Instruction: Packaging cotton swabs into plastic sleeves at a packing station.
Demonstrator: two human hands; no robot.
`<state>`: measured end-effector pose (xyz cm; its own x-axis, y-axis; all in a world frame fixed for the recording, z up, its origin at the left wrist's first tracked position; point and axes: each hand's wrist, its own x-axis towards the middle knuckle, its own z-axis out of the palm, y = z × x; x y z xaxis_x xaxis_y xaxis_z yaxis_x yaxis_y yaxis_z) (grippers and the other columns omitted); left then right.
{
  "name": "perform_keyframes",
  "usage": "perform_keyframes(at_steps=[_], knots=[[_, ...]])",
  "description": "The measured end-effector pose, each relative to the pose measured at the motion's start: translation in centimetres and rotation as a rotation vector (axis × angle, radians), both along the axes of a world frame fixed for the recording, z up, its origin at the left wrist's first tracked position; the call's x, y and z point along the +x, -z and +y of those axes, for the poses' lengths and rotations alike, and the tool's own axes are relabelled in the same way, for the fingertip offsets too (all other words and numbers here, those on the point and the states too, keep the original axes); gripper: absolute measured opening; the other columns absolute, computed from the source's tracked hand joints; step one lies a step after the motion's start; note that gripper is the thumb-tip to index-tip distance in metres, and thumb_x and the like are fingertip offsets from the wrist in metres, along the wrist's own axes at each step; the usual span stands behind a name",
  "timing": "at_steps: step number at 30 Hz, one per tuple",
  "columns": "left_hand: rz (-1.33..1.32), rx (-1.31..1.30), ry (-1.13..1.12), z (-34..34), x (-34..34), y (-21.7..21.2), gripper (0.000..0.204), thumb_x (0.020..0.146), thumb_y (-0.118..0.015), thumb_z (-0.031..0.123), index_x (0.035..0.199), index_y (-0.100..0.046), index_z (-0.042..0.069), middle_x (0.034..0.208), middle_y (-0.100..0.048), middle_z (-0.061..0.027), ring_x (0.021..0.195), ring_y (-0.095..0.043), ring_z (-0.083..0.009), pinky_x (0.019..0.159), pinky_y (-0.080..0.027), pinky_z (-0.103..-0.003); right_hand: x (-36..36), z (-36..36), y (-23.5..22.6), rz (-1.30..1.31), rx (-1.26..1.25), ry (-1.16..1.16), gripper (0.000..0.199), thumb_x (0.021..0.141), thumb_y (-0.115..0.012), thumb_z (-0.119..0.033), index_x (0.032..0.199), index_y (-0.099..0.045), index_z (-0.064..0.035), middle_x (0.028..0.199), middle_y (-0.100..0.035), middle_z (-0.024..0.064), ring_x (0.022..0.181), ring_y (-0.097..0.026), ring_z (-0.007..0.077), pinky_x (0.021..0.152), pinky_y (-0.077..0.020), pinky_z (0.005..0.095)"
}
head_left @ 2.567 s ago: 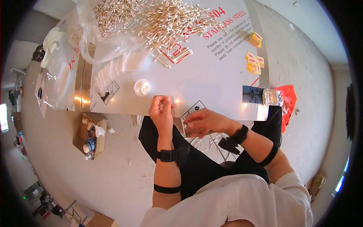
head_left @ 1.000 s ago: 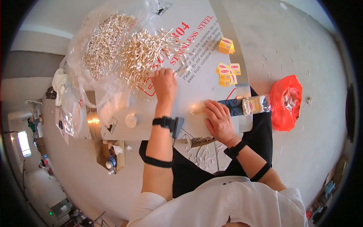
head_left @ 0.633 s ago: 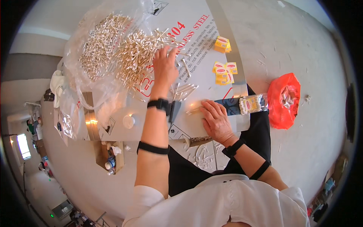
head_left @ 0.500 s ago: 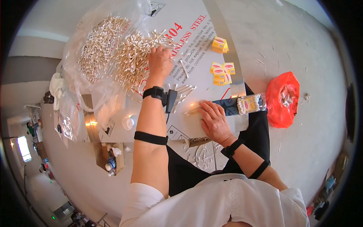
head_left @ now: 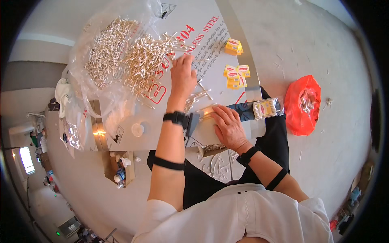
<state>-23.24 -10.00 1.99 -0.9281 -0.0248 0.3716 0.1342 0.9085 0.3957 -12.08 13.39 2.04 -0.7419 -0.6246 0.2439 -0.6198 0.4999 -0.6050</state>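
A big heap of cotton swabs (head_left: 148, 56) lies on the table, spilling from a clear plastic bag (head_left: 81, 77). Just right of this heap, my left hand (head_left: 183, 81) is over the table with its fingers curled together; what is between them is hidden. Several loose swabs (head_left: 198, 96) lie beside its wrist. My right hand (head_left: 229, 126) rests near the table's front edge, fingers bent over a few swabs whose ends stick out to the left. Beside its fingers a dark strip (head_left: 244, 111) runs to a clear packet of swabs (head_left: 265, 108) with a yellow label.
Yellow cards lie in a stack (head_left: 233, 47) and a spread group (head_left: 236, 76) on the table's right side. A red plastic bag (head_left: 292, 108) stands right of the table (head_left: 210, 40). A round clear lid (head_left: 137, 129) sits front left. Below is an open carton (head_left: 129, 172).
My left hand has moved right and slightly nearer me, off the swab heap. My right hand has stayed nearly in place, its fingers still over the swabs.
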Motion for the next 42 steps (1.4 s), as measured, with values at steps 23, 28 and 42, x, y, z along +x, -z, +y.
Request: perform_keyframes(at_steps=[23, 28, 42], knots=[[0.011, 0.125, -0.243, 1.5, 11.0, 0.6, 0.044, 0.073, -0.065, 0.002, 0.117, -0.057, 0.004, 0.121, -0.057, -0.0148, 0.116, -0.05, -0.0356, 0.1, -0.038, -0.048, 0.2, 0.2, 1.0, 0.031, -0.037, 0.031, 0.041, 0.08, -0.062, -0.007, 0.12, -0.055, -0.0039, 0.135, -0.053, 0.0123, 0.13, -0.045, 0.0298, 0.109, -0.0326, 0.0451], [-0.11, 0.106, -0.394, 1.8, 13.5, 1.9, 0.051, 0.067, -0.07, 0.01, 0.117, -0.057, 0.006, 0.122, -0.055, -0.0132, 0.119, -0.045, -0.0358, 0.099, -0.037, -0.052, 0.3, 0.3, 1.1, 0.014, -0.058, 0.028, 0.042, 0.079, -0.064, -0.007, 0.12, -0.055, -0.0045, 0.134, -0.053, 0.012, 0.131, -0.045, 0.0302, 0.11, -0.0317, 0.0448], [-0.033, 0.123, -0.401, 6.2, 15.4, 2.0, 0.024, 0.073, -0.066, 0.003, 0.095, -0.063, 0.013, 0.106, -0.057, -0.0049, 0.11, -0.048, -0.0313, 0.091, -0.038, -0.048, 0.4, -0.2, 1.2, -0.017, 0.052, 0.063, 0.061, 0.08, -0.07, -0.029, 0.132, -0.05, -0.0033, 0.147, -0.041, 0.0148, 0.14, -0.033, 0.0306, 0.112, -0.0281, 0.0456]])
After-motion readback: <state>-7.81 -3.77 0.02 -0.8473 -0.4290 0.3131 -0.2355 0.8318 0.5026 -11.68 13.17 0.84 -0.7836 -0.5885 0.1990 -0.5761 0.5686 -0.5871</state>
